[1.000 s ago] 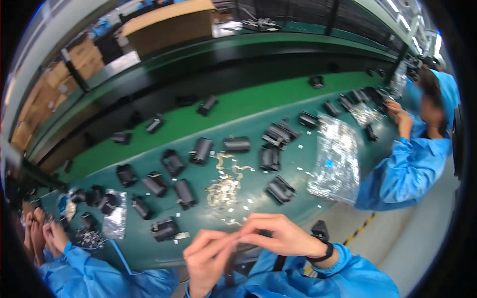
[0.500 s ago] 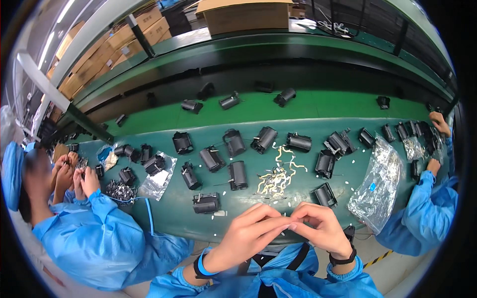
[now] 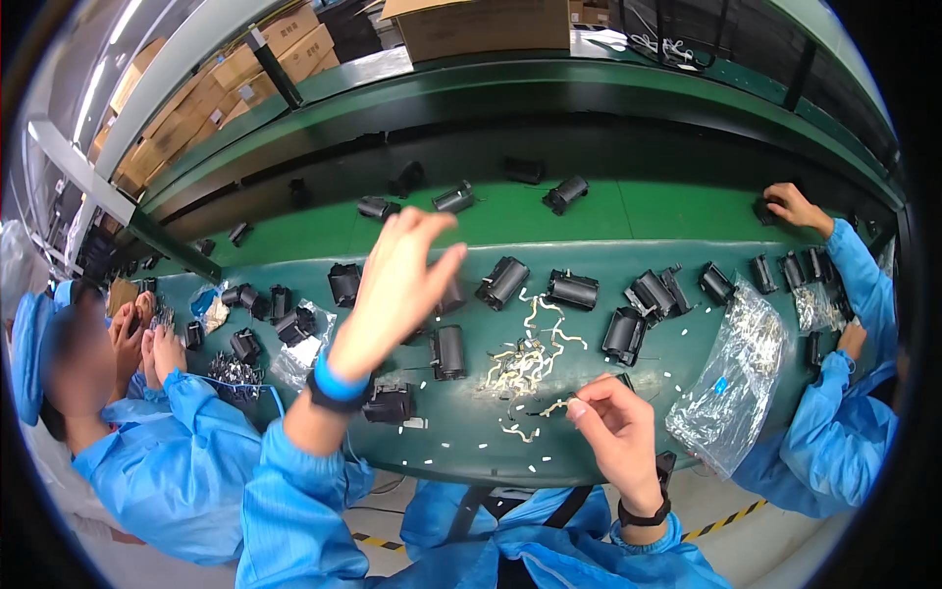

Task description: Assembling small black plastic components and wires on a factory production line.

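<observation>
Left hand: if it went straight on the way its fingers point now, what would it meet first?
Probably the black cylindrical part on the bright green strip, just beyond the left hand in the picture; depth is unclear, so it might pass above.

One left hand (image 3: 397,280) and one right hand (image 3: 618,427), the latter with one pale wire (image 3: 551,407); two black wristbands (image 3: 645,515). On the counter (image 3: 471,456), one heap of pale wires (image 3: 528,365) with two black housings (image 3: 573,290) just beyond; others are partly hidden, their total unclear. Three housings midway along the green strip (image 3: 648,216). One large clear bag (image 3: 736,378). White bits (image 3: 535,468) too small to count.
</observation>
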Demonstrator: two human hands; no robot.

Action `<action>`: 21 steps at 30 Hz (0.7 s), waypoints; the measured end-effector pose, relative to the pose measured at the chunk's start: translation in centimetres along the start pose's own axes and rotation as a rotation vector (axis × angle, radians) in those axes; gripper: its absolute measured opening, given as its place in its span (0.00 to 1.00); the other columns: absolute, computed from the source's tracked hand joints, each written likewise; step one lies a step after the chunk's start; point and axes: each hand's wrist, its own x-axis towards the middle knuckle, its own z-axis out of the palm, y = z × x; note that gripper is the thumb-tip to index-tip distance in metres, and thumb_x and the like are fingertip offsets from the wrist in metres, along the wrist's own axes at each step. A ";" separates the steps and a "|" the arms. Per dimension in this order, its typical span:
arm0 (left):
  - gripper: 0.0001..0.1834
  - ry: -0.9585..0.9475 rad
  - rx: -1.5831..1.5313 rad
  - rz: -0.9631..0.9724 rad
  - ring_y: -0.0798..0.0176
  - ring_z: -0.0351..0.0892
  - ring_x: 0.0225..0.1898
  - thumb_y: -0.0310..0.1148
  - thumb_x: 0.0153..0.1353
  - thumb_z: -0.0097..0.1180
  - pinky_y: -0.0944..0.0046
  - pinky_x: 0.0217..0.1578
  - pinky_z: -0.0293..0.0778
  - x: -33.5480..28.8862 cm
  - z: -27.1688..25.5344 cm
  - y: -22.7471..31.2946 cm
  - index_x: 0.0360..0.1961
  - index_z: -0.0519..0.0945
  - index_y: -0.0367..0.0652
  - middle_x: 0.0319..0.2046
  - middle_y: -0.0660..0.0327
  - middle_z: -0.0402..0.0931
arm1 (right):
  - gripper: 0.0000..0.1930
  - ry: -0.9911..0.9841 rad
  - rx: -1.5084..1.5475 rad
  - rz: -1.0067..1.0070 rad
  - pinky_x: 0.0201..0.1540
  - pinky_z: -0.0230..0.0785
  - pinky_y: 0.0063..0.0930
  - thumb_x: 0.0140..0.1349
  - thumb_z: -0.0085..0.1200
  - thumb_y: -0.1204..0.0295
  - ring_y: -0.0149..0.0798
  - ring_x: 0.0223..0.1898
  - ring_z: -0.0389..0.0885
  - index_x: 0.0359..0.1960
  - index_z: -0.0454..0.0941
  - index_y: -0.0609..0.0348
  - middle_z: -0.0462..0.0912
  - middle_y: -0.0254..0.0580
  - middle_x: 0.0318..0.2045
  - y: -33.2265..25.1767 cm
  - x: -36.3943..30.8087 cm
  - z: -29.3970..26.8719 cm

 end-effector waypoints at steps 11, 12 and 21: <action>0.36 -0.347 0.544 -0.034 0.41 0.78 0.55 0.24 0.48 0.65 0.43 0.55 0.75 9.3 10.7 -12.2 0.62 0.74 0.55 0.56 0.50 0.77 | 0.05 -0.099 -0.150 -0.194 0.35 0.72 0.29 0.70 0.58 0.74 0.32 0.30 0.77 0.39 0.78 0.64 0.77 0.37 0.31 1.1 -1.6 2.6; 0.36 -0.345 0.527 -0.003 0.41 0.78 0.55 0.24 0.48 0.65 0.43 0.55 0.75 9.9 11.1 -11.8 0.62 0.74 0.55 0.56 0.50 0.77 | 0.05 -0.076 -0.143 -0.206 0.35 0.72 0.29 0.70 0.57 0.74 0.33 0.30 0.77 0.39 0.78 0.65 0.76 0.38 0.31 1.1 -1.6 2.6; 0.12 -0.038 0.096 0.091 0.40 0.82 0.44 0.18 0.57 0.58 0.49 0.45 0.78 10.0 8.9 -12.0 0.43 0.78 0.38 0.39 0.44 0.81 | 0.05 -0.033 -0.164 -0.267 0.34 0.73 0.29 0.70 0.57 0.75 0.32 0.30 0.77 0.38 0.76 0.65 0.76 0.38 0.31 0.7 -1.0 2.4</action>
